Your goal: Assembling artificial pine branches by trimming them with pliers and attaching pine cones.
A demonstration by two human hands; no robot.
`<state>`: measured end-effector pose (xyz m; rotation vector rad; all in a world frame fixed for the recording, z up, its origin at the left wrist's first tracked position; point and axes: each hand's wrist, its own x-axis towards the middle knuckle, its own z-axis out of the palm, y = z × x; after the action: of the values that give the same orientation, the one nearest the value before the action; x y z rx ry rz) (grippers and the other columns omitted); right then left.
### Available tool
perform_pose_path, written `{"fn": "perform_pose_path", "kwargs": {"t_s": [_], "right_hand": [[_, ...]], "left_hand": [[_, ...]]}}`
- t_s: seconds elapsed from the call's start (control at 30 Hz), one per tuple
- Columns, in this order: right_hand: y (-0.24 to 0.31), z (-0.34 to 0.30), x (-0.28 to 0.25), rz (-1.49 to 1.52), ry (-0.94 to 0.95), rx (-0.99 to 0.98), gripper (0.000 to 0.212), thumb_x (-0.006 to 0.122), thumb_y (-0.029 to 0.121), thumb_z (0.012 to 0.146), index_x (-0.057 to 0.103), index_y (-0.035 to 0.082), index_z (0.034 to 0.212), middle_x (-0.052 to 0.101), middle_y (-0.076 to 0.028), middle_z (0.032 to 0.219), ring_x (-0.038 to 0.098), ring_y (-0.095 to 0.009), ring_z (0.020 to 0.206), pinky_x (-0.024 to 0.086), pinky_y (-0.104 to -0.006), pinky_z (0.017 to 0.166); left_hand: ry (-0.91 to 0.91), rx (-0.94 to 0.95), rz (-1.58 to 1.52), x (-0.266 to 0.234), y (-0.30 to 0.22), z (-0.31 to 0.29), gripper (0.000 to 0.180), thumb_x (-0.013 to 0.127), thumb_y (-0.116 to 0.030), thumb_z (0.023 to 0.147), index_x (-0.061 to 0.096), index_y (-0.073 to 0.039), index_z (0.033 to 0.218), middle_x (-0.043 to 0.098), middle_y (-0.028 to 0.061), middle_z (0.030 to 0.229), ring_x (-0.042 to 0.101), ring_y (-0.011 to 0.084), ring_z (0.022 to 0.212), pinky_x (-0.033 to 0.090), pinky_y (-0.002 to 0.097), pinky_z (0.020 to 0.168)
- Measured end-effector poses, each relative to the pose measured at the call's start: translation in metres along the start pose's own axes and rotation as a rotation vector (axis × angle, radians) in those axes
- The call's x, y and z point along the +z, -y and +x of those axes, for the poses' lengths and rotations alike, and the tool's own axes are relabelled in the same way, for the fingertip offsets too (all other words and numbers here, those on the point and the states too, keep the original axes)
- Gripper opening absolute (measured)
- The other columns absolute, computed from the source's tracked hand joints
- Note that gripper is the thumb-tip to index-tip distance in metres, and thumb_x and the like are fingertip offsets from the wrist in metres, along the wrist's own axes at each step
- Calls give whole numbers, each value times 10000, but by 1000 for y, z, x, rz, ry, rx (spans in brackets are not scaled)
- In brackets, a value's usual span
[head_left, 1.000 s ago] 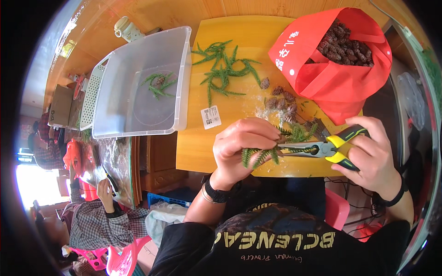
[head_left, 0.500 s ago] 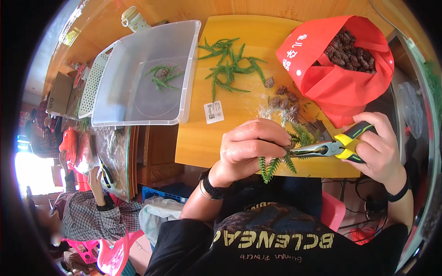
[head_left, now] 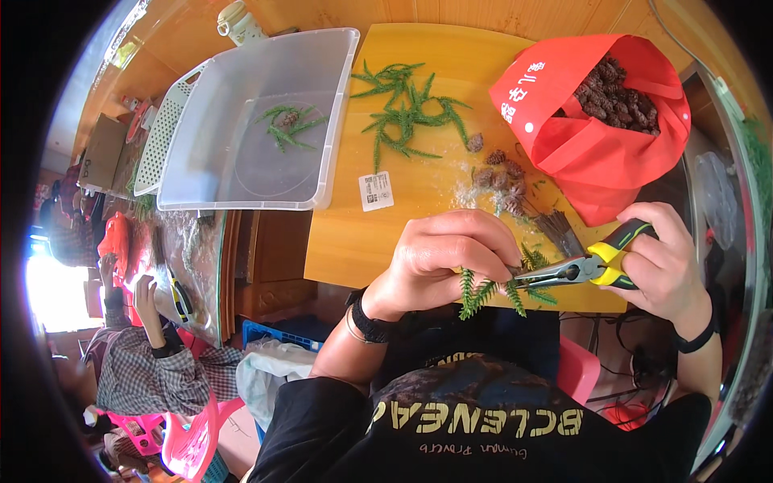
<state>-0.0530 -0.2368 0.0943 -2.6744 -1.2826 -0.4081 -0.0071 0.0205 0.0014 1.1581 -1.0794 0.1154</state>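
Note:
My left hand (head_left: 451,262) pinches a green artificial pine sprig (head_left: 481,296) near the table's front edge; its leaves hang below and beside my fingers. What sits at the sprig's centre is hidden by the fingertips. In my right hand (head_left: 664,274) are long-nose pliers (head_left: 568,270) with yellow and black handles, the fingers wrapped round them. Their jaw tips reach the sprig's middle, right at my left fingertips. Just beyond lie several brown pine cones (head_left: 503,174) and a bundle of thin dark stems (head_left: 560,233).
A red bag (head_left: 555,157) full of pine cones stands at the right. More green sprigs (head_left: 411,117) and a white label (head_left: 375,191) lie on the yellow table. Left is a clear plastic bin (head_left: 328,153) holding a sprig with a cone (head_left: 287,121). A co-worker's hand (head_left: 146,304) is near other pliers (head_left: 180,296).
My left hand has turned a little and moved slightly right with the sprig. The pliers have shifted slightly right, their jaws still at the sprig's middle. The co-worker's hand has moved left.

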Motion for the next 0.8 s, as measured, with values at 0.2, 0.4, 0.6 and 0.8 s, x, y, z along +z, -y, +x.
{"fn": "perform_pose_path", "kwargs": {"t_s": [0.2, 0.4, 0.6, 0.8], "right_hand": [[2, -3, 1, 62, 42, 22, 335, 740, 207, 454, 527, -1, 609, 520, -99, 687, 539, -314, 792, 443, -398, 634], [0, -8, 3, 69, 41, 10, 338, 748, 206, 443, 523, 3, 591, 518, -91, 666, 535, -306, 759, 439, -389, 612], [0, -11, 5, 77, 25, -5, 351, 757, 212, 440, 499, 10, 567, 496, -94, 625, 535, -313, 717, 442, -392, 564], [1, -17, 8, 78, -11, -12, 357, 760, 211, 443, 493, 10, 570, 487, -100, 605, 533, -328, 691, 446, -395, 536]], "left_hand": [[-7, -11, -13, 1, -1, 1, 141, 670, -124, 751, 589, -11, 727, 609, 138, 774, 607, 268, 710, 497, 351, 633], [-8, -23, -50, 3, 2, 2, 158, 661, -141, 768, 587, -9, 725, 608, 139, 775, 606, 270, 706, 492, 351, 628], [-8, -100, -125, 5, 1, 3, 158, 650, -139, 778, 587, -4, 728, 602, 141, 767, 598, 271, 694, 483, 352, 610], [-13, -154, -176, 6, 3, 3, 113, 666, -87, 753, 590, -7, 725, 595, 137, 763, 592, 271, 692, 480, 351, 616]]}}
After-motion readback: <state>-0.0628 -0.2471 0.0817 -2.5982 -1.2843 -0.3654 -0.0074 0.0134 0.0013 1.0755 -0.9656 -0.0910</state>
